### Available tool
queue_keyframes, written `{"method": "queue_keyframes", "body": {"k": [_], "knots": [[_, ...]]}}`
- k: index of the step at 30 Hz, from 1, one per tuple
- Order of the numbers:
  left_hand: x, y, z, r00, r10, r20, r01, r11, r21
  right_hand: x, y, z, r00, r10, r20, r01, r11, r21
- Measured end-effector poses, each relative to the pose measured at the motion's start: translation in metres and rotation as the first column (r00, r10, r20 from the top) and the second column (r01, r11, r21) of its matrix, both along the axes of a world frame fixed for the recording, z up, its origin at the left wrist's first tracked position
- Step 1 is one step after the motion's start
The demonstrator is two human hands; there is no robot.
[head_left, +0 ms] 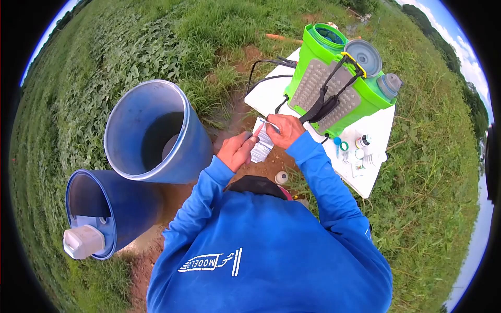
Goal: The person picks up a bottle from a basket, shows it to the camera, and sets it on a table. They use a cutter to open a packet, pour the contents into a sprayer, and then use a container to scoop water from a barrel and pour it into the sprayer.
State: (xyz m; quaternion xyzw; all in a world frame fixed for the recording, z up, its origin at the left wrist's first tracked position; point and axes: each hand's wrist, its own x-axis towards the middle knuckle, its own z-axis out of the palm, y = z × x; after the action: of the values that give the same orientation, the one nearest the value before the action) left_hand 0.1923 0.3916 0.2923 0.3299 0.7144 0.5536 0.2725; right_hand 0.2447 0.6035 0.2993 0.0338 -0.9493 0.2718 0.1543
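A white printed sheet or sachet (262,147) hangs below my two hands, in front of my chest. My left hand (237,151) is closed, its thumb and fingers pinching by the upper left edge of the sachet. My right hand (285,130) is closed at the top of it, the fingers curled around a thin, shiny grey piece (271,125) too small to name. The fingertips of both hands are close together. Near my right forearm, a green backpack sprayer (301,81) stands on a white table (334,160), its round grey lid (364,58) lifted off the opening.
A blue barrel (197,141) with dark liquid stands at the left. Beside it, a darker blue barrel (133,197) bears a white jug (83,241). Small bottles (362,141) and a blue measuring spoon (337,142) lie on the table. Another bottle (281,178) is on the ground.
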Motion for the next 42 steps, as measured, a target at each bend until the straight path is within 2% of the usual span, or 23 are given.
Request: {"method": "queue_keyframes", "body": {"k": [7,9,16,21,26,34,36,40,42], "knots": [[-0.002,0.007,-0.018,0.998,-0.023,-0.062,0.023,1.000,0.003,0.001,0.007,-0.008,0.998,0.024,0.055,-0.019,0.996,-0.082],[-0.005,0.011,-0.034,0.928,0.017,-0.371,0.006,0.998,0.060,0.002,0.007,-0.009,0.998,0.026,0.055,-0.021,0.996,-0.092],[-0.003,0.015,-0.022,0.974,0.026,-0.225,-0.036,0.999,-0.038,0.002,0.009,-0.015,0.999,0.022,0.027,-0.019,0.996,-0.086],[-0.007,0.014,-0.028,0.946,0.024,-0.322,-0.044,0.998,-0.054,0.001,0.012,-0.018,0.999,0.009,0.048,-0.004,0.994,-0.113],[-0.005,0.003,-0.030,0.956,-0.004,-0.295,-0.013,0.998,-0.059,0.004,0.010,-0.012,0.987,0.009,0.162,0.018,0.986,-0.165],[0.004,-0.007,-0.049,0.964,0.026,-0.266,-0.032,0.999,-0.019,0.006,0.009,-0.033,0.990,0.034,0.135,-0.022,0.996,-0.089],[0.002,-0.004,-0.050,0.937,0.001,-0.350,-0.035,0.995,-0.090,0.006,0.007,-0.035,0.992,0.024,0.120,-0.017,0.998,-0.059],[0.000,0.008,-0.046,0.949,0.040,-0.313,-0.078,0.991,-0.112,0.007,0.003,-0.034,0.996,0.015,0.083,-0.010,0.998,-0.059],[-0.001,0.015,-0.045,0.936,0.025,-0.350,-0.077,0.988,-0.136,0.008,0.003,-0.033,0.997,0.031,0.070,-0.027,0.998,-0.048]]}}
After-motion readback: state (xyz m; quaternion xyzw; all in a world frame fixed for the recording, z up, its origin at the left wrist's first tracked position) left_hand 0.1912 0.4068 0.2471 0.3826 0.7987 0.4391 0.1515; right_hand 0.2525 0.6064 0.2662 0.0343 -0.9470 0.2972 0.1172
